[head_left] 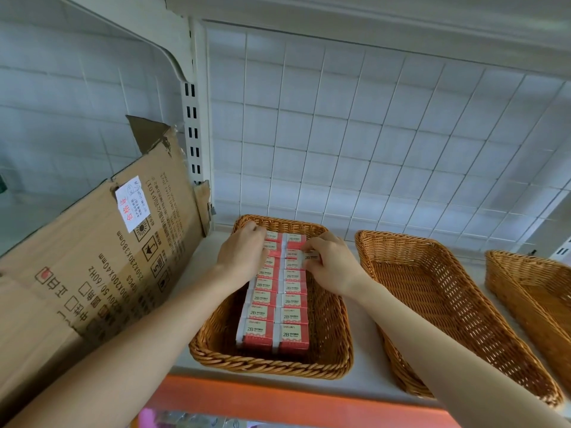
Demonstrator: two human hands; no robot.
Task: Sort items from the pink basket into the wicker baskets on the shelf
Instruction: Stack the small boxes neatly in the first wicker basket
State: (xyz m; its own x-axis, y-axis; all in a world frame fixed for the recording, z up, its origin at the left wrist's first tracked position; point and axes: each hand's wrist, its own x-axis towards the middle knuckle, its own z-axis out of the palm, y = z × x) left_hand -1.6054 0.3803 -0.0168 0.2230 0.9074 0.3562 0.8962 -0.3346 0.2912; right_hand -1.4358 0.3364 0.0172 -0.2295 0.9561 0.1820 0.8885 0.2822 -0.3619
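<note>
Wicker basket (pixel 216 350), 12 o'clock end: your right hand (pixel 330 265) pinches one 2B box (pixel 310 257); left hand (pixel 241 253) covers left row (pixel 261 304), grip unclear. Seat it flush.

The red boxes (pixel 259 333) read "2B"; the cardboard carton (pixel 77 242) seemingly reads "50/60HZ".

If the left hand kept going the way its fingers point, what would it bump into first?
Probably the far rim of the left wicker basket, just beyond the left hand, which lies over the 2B boxes; depth is hard to judge.
</note>
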